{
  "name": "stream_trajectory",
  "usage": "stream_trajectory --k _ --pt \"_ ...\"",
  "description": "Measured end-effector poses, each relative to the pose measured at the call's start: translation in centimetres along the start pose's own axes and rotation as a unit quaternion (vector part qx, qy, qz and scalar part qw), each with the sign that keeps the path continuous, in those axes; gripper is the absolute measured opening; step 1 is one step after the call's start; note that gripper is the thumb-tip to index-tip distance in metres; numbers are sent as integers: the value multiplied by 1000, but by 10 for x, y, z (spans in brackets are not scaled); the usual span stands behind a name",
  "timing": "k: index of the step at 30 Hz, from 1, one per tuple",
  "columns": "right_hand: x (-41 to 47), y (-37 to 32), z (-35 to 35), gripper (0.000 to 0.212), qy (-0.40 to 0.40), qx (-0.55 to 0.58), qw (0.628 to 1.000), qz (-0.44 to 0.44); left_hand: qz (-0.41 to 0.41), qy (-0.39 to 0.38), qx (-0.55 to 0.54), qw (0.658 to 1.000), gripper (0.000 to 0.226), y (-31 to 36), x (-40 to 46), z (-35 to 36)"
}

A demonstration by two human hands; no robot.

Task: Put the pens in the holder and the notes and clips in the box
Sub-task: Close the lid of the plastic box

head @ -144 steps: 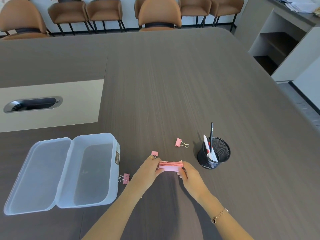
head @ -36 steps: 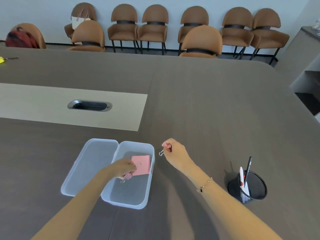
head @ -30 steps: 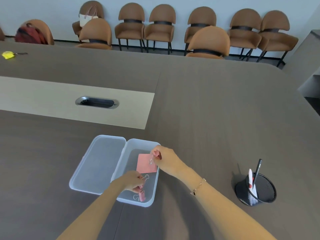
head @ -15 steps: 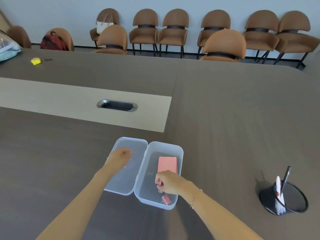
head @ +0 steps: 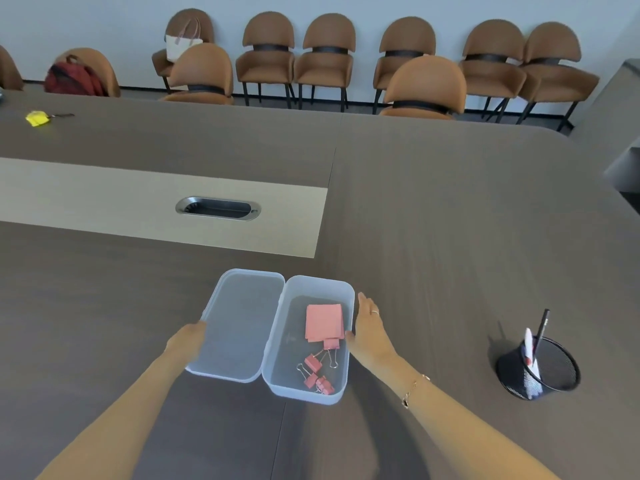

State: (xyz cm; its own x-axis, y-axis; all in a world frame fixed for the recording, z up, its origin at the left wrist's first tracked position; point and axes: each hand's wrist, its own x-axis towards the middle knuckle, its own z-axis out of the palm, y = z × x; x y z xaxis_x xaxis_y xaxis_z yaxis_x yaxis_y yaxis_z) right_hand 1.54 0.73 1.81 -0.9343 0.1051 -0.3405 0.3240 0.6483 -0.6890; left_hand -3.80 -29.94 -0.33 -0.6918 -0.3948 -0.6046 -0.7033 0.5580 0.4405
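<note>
A translucent plastic box [head: 318, 284] stands open in front of me, its hinged lid [head: 242, 323] lying flat to its left. Inside lie a stack of pink notes [head: 323, 322] and several pink binder clips [head: 317, 370]. My left hand [head: 187, 341] grips the lid's left edge, with the fingertips tucked under it. My right hand [head: 369, 327] rests flat against the box's right wall, fingers straight, holding nothing. To the right stands a black mesh pen holder [head: 550, 374] with a black pen [head: 541, 329] and a white pen [head: 529, 348] in it.
The dark wooden table [head: 450, 237] has a beige inlay with a metal cable slot [head: 218, 208]. A yellow item [head: 37, 117] lies far left. Brown chairs [head: 424, 86] line the far edge and wall. A grey cabinet [head: 620, 140] stands at the right.
My right hand has let go of a clip inside the box and moved out to the box's right wall. My left hand slid from over the lid to its left edge.
</note>
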Motion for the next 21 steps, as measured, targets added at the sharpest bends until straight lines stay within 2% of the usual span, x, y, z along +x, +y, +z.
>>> stream_trajectory --k 3,5,6,9,13,15,17,19,21 --pt "-6 5 -5 62 -72 105 986 109 -3 71 -13 997 55 5 -13 -13" --pt "-11 9 -3 46 -105 122 978 136 0 105 -43 994 56 11 -16 -29" --pt "-13 10 -1 43 -115 131 975 141 10 99 -68 993 59 15 -15 -37" --pt "-19 10 -2 33 -130 190 961 155 54 -28 -123 991 60 31 -29 -56" --pt "-21 10 -10 36 -137 287 928 191 144 -215 -55 964 49 56 -61 -56" --pt "-20 12 -14 45 -133 307 922 194 168 -273 3 947 39 65 -69 -40" --pt "-19 13 -18 52 -129 331 915 193 167 -274 42 946 46 69 -67 -16" --pt "-17 15 -21 51 -128 357 906 187 141 -235 29 961 68 70 -66 9" --pt "-13 18 -21 50 -126 374 900 185 128 -235 28 963 71 70 -71 33"
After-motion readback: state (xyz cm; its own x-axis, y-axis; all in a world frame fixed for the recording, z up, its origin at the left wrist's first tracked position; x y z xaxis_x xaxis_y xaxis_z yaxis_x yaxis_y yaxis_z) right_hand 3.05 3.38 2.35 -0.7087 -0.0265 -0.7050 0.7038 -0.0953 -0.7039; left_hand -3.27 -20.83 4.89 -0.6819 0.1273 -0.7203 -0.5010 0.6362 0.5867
